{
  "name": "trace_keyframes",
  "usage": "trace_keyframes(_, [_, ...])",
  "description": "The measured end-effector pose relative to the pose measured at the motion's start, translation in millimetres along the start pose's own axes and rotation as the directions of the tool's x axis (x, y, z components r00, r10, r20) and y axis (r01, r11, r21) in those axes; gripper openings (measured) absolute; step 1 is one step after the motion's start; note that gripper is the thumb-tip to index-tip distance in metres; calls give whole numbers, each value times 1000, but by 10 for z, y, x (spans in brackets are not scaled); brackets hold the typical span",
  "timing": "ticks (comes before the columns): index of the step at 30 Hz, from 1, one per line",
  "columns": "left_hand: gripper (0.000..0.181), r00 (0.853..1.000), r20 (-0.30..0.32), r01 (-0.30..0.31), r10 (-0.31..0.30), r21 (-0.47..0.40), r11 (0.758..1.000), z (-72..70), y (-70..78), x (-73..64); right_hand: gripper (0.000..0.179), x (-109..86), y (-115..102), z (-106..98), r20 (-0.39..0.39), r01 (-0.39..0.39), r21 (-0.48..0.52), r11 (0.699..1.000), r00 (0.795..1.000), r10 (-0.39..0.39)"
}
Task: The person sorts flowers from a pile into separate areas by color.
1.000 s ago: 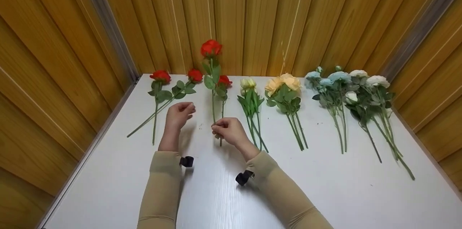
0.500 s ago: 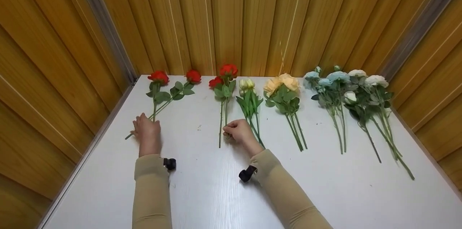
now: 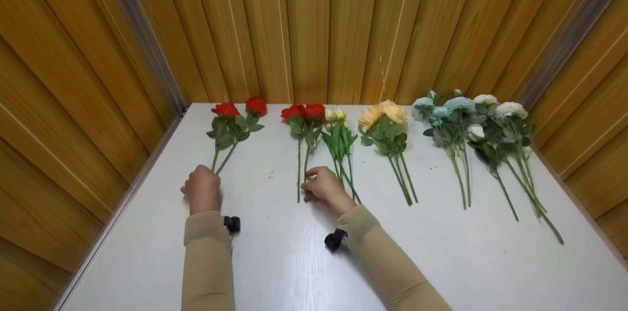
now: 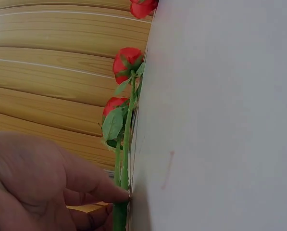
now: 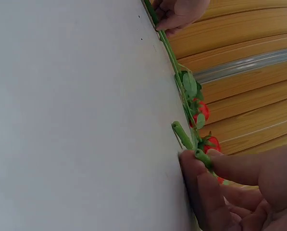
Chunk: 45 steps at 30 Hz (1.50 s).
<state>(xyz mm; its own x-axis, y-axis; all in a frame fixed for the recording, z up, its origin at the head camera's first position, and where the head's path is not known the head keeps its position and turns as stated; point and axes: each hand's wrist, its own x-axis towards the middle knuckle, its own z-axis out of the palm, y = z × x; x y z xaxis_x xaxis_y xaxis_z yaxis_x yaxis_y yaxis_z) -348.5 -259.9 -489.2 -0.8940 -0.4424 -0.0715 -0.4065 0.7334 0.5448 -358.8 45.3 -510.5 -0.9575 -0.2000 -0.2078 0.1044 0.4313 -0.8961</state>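
Observation:
At the left of the head view, my left hand [image 3: 202, 188] grips the lower stems of two red roses, a left one [image 3: 225, 110] and a right one [image 3: 255, 106]. Up close in the left wrist view, thumb and fingers close around these green stems [image 4: 125, 168]. My right hand [image 3: 326, 187] pinches the lower stem of another red rose [image 3: 315, 113], which lies on the table. Just left of it lies a further red rose [image 3: 294, 113], its stem nearly parallel. The right wrist view shows the cut stem end [image 5: 203, 157] between thumb and fingers.
Pale tulips [image 3: 335, 115] lie right beside my right hand. Farther right are peach flowers [image 3: 382, 114], blue flowers [image 3: 460, 104] and white flowers [image 3: 511, 109] on the white table [image 3: 274, 262]. Wood-patterned walls [image 3: 309, 31] rise behind and at both sides.
My left hand has moved left and taken hold of two red roses, whose crossed stems now converge in it. My right hand has lowered its red rose onto the table beside another.

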Motion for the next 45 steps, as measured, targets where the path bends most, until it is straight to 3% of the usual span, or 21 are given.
trace_keyframes(4, [24,997,80,16,-15,-12,1000,-54,1,-14,42,-48,-42,58,40,28,-97,995,999,-24])
trace_keyframes(10, [25,976,201,92,-84,-30,995,-124,38,24,40,-91,-64,104,43,58,-175,983,998,-51])
trace_keyframes(15, [25,978,185,109,-95,-68,992,-125,49,54,39,-91,-57,106,41,77,-220,972,997,-69])
trace_keyframes(20, [33,980,182,112,-78,-183,977,-154,61,86,39,-103,-74,110,78,57,-154,986,996,-45])
trace_keyframes(22, [35,975,213,125,-65,-279,952,-166,69,102,38,-102,-81,108,88,41,-124,991,996,-30])
trace_keyframes(25, [39,963,266,162,-46,-432,887,-164,81,113,37,-96,-86,107,92,28,-115,993,996,-18])
trace_keyframes(29, [39,956,288,210,-53,-547,810,-154,103,114,36,-92,-89,102,90,30,-119,992,996,-19])
trace_keyframes(34, [36,961,275,204,-41,-597,776,-160,148,88,32,-93,-96,82,86,15,-129,991,996,-4])
trace_keyframes(38, [35,962,271,187,-12,-630,753,-179,224,62,27,-91,-117,55,39,37,-177,984,999,-30])
trace_keyframes(45, [34,947,322,223,10,-676,702,-205,532,15,18,-100,-199,26,-1,118,-116,986,993,-119])
